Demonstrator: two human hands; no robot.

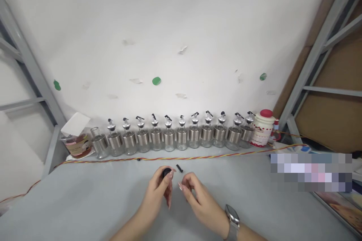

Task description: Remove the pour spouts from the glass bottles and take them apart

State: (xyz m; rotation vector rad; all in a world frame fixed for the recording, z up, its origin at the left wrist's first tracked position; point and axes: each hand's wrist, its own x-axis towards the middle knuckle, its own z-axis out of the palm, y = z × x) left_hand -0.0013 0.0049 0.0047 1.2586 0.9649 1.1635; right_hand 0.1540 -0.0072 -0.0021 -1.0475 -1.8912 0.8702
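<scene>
Your left hand (pixel 161 190) pinches a small black cap (pixel 166 172) between thumb and fingertips, holding it just above the desk (pixel 85 196), near the middle of the view. Your right hand (pixel 196 196) hovers just beside it with the fingers curled in; whether it grips anything is too small to tell. The two hands sit close together but do not touch.

A short black stopper piece (pixel 179 168) lies on the desk just beyond your fingertips, apart from both hands. Behind it a twisted red and yellow cord (pixel 113 159) runs across the desk, and behind that stands a row of glass bottles (pixel 175 135) with steel bands and pour spouts. The leftmost bottle (pixel 98 144) in the row has no spout on it. A white jar with a red lid (pixel 263 128) stands at the right end.

The cap looks light, stiff and probably plastic, so it should need only a fingertip pinch; take it by its round rim, as you have it now, so that it does not twist or pop out. It is small and smooth and may slip if squeezed hard. The stopper piece is thin and looks apt to roll; pick it up from its sides. The bottles are glass, so treat them as fragile.
</scene>
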